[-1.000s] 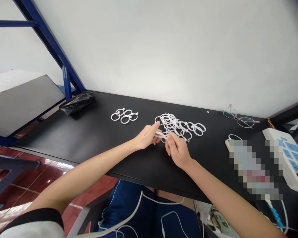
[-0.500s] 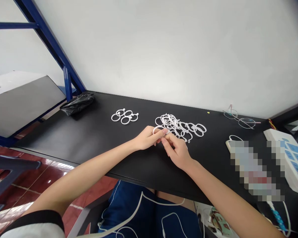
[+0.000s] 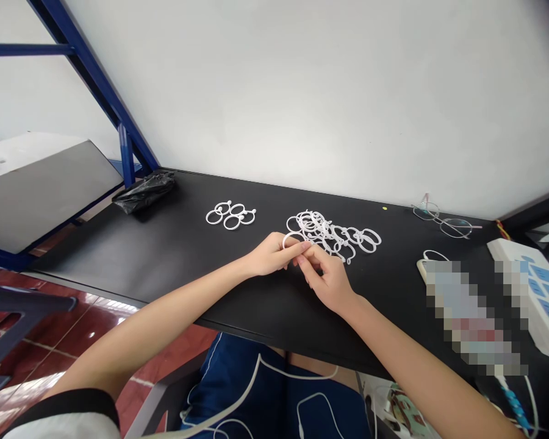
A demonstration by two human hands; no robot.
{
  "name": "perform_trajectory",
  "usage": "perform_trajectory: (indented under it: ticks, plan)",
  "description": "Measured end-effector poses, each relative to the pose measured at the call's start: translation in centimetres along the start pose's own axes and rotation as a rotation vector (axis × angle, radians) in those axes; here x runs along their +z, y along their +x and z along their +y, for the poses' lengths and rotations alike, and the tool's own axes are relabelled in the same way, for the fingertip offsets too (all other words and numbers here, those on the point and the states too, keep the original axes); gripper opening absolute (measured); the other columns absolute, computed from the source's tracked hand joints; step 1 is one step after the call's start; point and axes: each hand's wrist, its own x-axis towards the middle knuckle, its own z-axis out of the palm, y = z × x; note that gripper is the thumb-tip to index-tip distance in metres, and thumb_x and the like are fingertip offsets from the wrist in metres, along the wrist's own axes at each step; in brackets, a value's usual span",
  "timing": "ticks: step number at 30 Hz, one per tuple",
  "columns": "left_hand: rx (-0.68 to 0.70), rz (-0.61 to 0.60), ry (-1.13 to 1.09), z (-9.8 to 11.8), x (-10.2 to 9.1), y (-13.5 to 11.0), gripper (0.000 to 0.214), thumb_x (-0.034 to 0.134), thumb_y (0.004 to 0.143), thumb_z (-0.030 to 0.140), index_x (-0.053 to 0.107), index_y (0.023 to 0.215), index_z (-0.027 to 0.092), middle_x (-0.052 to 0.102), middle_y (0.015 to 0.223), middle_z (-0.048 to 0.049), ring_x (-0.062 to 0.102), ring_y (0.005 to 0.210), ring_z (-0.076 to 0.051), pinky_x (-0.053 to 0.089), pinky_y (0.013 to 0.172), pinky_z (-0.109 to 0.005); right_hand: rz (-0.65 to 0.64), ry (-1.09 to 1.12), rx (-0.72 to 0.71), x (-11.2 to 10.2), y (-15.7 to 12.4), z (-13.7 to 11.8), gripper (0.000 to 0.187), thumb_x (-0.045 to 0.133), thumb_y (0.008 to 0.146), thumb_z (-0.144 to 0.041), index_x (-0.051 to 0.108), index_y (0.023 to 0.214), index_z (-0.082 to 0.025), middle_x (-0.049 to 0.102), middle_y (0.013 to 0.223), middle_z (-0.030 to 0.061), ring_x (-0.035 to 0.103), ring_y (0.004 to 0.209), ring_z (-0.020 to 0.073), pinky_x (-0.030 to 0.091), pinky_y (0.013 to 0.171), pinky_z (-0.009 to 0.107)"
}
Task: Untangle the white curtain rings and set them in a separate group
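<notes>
Between my two hands is a white plastic curtain ring [image 3: 284, 239], its loop standing up past my left thumb and index finger. My left hand [image 3: 273, 255] is closed in a pinch on it. The fingers of my right hand [image 3: 326, 275] are pinched at the same ring's near end, touching the left fingertips; that end is hidden by the fingers. Just behind my hands lies a tangled pile of white curtain rings [image 3: 315, 224] with small eyelets. To the left, apart from the pile, several more curtain rings [image 3: 232, 222] lie flat in a small cluster.
The black table [image 3: 174, 244] stands against a pale wall. A crumpled black plastic bag [image 3: 146, 194] lies at the back left. On the right are eyeglasses [image 3: 455, 227], a blurred phone [image 3: 466, 314] with a cable, and a white power strip [image 3: 537, 292].
Both hands stay at almost the same spot with the ring between them. The fingertips have shifted only slightly; the pile and the cluster lie as before.
</notes>
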Motion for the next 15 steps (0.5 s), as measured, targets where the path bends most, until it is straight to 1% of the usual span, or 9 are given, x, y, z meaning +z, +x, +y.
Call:
perform_trajectory:
  ticks: [8, 15]
  plan:
    - [0.011, -0.015, -0.014, -0.16, 0.01, -0.02, 0.048, 0.048, 0.095, 0.047, 0.05, 0.058, 0.015, 0.043, 0.045, 0.0046, 0.044, 0.044, -0.006, 0.036, 0.046, -0.018, 0.009, -0.008, 0.004, 0.09, 0.05, 0.21, 0.021, 0.049, 0.097, -0.028, 0.049, 0.078, -0.022, 0.048, 0.052, -0.0067, 0.046, 0.045, 0.0093, 0.039, 0.048, 0.023]
    - [-0.025, -0.031, -0.069, -0.67, 0.32, 0.22, 0.043, 0.048, 0.094, 0.041, 0.047, 0.059, 0.016, 0.044, 0.047, 0.0051, 0.044, 0.043, -0.006, 0.036, 0.046, -0.018, -0.005, -0.008, 0.002, 0.07, -0.06, 0.2, 0.021, 0.047, 0.098, -0.029, 0.048, 0.078, -0.022, 0.048, 0.053, -0.0065, 0.046, 0.045, 0.0095, 0.039, 0.048, 0.023]
